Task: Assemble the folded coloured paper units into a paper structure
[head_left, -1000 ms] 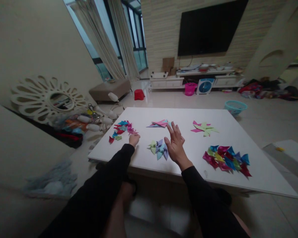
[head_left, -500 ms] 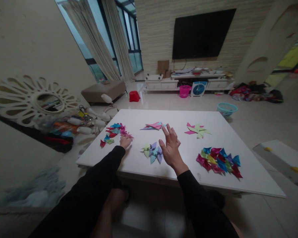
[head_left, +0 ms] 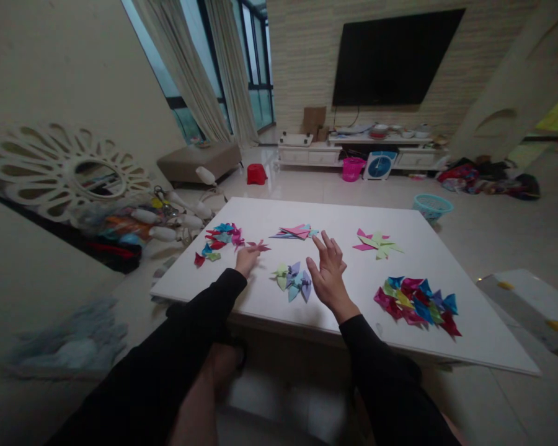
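My left hand [head_left: 247,260] is closed on a dark pink origami piece [head_left: 261,246] with pointed tips, just right of a pile of shiny folded-paper pieces [head_left: 223,236] in pink, blue and red. Raised over the middle of the white table [head_left: 339,214], my right hand [head_left: 329,269] has its fingers spread and holds nothing. Left of it lies a cluster of pastel folded-paper pieces [head_left: 294,280] in green, purple and blue. Beyond its fingertips sits a stack of pointed paper pieces [head_left: 297,231], pink on top.
Green and pink pointed paper pieces [head_left: 376,243] lie at the table's far right. Nearer, at the right, is a large group of shiny folded-paper pieces [head_left: 418,300]. A blue basket [head_left: 432,207] stands on the floor beyond the table, and a white box [head_left: 530,303] to the right.
My left hand has moved slightly right, away from the pile, with the dark pink origami piece now apart from it. My right hand stays spread. The whole view has shifted a little.
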Tool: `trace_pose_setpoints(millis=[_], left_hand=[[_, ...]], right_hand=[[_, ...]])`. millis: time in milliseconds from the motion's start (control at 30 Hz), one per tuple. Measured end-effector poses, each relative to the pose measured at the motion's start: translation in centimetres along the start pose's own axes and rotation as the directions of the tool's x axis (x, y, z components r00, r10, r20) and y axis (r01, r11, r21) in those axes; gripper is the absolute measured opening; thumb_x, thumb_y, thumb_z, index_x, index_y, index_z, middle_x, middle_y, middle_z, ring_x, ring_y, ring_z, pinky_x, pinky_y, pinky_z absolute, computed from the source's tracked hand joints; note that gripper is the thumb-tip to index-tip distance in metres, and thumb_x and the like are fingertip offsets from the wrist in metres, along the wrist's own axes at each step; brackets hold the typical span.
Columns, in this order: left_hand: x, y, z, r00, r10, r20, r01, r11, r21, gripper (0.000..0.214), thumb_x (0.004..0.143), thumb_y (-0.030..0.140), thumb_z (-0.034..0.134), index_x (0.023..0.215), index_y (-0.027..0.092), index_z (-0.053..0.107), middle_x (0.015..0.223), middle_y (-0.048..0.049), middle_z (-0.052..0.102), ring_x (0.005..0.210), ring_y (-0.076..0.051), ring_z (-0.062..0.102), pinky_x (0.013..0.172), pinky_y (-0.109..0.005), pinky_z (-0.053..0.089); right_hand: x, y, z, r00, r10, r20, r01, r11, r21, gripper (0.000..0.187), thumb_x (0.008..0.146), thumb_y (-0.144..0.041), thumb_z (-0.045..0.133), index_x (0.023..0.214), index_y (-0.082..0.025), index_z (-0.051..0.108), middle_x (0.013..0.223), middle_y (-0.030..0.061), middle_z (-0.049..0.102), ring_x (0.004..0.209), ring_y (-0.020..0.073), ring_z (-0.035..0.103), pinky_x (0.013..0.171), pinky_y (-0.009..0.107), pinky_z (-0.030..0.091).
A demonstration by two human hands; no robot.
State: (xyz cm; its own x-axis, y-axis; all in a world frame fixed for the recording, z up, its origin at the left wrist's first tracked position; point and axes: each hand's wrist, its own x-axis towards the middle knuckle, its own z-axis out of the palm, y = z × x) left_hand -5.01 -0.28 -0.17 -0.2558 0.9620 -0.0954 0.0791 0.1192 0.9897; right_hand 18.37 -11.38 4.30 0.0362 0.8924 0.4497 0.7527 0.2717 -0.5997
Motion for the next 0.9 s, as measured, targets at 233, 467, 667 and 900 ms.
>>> trace_pose_setpoints(millis=[233,467,667,900], left_hand=[[-6.6,-0.3,3.6,0.987,-0.084,0.137,0.121,0.949,-0.290,0.027,0.062,0.018,0.065,0.087,0.015,0.077,0.112,-0.0113,0.073,0.097,-0.020,0.064,0.082,-0.032,0.052],[-8.7,0.5,3.8,0.975,-0.078,0.208,0.170,0.864,-0.475,0.025,0.058,0.018,0.079,0.082,0.014,0.078,0.093,-0.0088,0.077,0.091,-0.018,0.068,0.090,-0.032,0.051],[-8.2,1.5,3.4,0.965,-0.064,0.255,0.193,0.832,-0.521,0.025,0.056,0.017,0.084,0.079,0.013,0.074,0.086,-0.0072,0.076,0.084,-0.017,0.069,0.090,-0.033,0.051],[-8.4,1.5,2.7,0.947,0.039,0.319,0.132,0.858,-0.497,0.040,0.059,0.021,0.088,0.081,0.018,0.056,0.088,-0.0022,0.073,0.087,-0.017,0.070,0.087,-0.032,0.053]], right_hand=[[0.2,1.4,0.6,0.987,0.157,-0.025,-0.159,0.986,-0.056,0.043,0.089,-0.029,0.050,0.131,-0.028,0.057,0.155,0.0124,0.040,0.141,0.0391,0.029,0.098,0.068,0.040],[0.0,2.2,1.3,0.961,0.277,0.006,-0.277,0.959,0.066,0.021,0.088,-0.037,0.059,0.102,-0.027,0.070,0.130,0.0120,0.058,0.127,0.0376,0.043,0.098,0.066,0.042],[0.4,0.4,1.6,0.979,0.202,-0.014,-0.189,0.934,0.303,0.028,0.089,-0.049,0.062,0.105,-0.028,0.072,0.125,0.0087,0.062,0.123,0.0305,0.050,0.097,0.049,0.048],[0.7,-1.5,2.3,0.989,0.144,0.027,-0.143,0.908,0.393,0.035,0.086,-0.051,0.070,0.112,-0.028,0.071,0.130,0.0077,0.063,0.125,0.0277,0.053,0.090,0.042,0.051]])
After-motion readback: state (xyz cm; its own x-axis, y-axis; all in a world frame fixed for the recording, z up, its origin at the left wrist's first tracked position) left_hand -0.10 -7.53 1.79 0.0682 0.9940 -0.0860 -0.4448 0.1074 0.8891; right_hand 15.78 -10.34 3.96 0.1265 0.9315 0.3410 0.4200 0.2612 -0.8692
